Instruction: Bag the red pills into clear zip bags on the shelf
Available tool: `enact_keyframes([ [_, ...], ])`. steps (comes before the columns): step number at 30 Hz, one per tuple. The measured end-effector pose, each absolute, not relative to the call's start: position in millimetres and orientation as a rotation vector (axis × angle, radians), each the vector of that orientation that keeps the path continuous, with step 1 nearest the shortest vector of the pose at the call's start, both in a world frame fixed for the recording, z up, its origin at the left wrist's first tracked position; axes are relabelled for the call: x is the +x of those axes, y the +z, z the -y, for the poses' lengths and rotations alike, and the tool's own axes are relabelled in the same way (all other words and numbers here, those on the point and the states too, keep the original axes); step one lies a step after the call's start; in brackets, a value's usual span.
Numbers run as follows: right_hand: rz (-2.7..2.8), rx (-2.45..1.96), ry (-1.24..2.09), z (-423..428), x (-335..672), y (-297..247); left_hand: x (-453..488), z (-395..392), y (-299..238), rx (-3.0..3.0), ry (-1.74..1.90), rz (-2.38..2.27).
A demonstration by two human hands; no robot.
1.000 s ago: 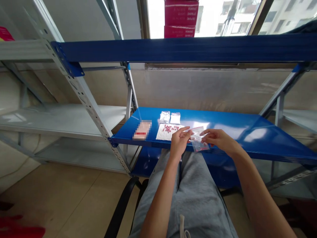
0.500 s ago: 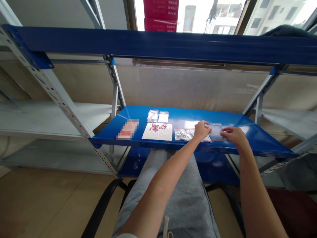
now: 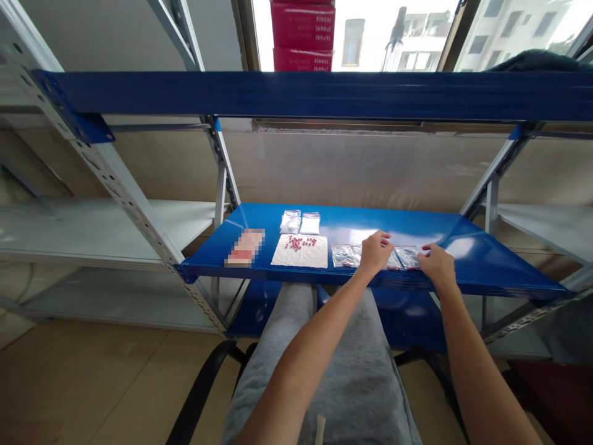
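Observation:
Two clear zip bags lie flat on the blue steel shelf (image 3: 417,235), one (image 3: 345,255) left of my left hand (image 3: 376,253) and one (image 3: 407,257) beside my right hand (image 3: 438,266). My left hand sits knuckles up on the plastic between them, and its fingers hide part of it. My right hand's fingertips rest at the right bag's edge. Farther left, small red pieces (image 3: 300,243) are scattered on a white paper sheet (image 3: 299,258). Behind the sheet lie two small silvery-white packets (image 3: 300,222). A pixelated pink package (image 3: 244,248) lies at the left.
A blue steel beam (image 3: 306,96) crosses above the shelf, between grey perforated uprights (image 3: 125,185). Pale grey shelves (image 3: 92,232) stand to the left. Red cartons (image 3: 302,34) stand beyond the window. Below are my grey-trousered legs (image 3: 324,377) and black chair arms (image 3: 201,392).
My hands have moved right and lowered the clear bag they held above the shelf. That bag now lies flat, and the camera view has shifted slightly.

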State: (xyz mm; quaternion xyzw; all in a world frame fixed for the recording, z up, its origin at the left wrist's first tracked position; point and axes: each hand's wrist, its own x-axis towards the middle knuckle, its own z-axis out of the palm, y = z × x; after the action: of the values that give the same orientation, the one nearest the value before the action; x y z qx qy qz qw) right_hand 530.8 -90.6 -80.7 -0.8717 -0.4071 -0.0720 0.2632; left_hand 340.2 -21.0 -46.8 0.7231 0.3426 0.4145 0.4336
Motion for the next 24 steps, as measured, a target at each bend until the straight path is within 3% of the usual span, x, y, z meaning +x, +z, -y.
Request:
enact_keyframes([
  [6,1.138,-2.198,-0.297,82,491,-57,232,-6,-38,1.862,1.149,-0.957],
  [11,1.411,-1.853,0.108,21,403,-34,158,-63,-28,2.156,1.053,-1.321],
  [15,1.489,-1.808,0.406,-47,339,-28,149,-96,-21,2.278,0.954,-1.444],
  [24,1.443,-1.914,0.400,-116,305,-46,164,-118,-24,2.503,0.651,-1.435],
])
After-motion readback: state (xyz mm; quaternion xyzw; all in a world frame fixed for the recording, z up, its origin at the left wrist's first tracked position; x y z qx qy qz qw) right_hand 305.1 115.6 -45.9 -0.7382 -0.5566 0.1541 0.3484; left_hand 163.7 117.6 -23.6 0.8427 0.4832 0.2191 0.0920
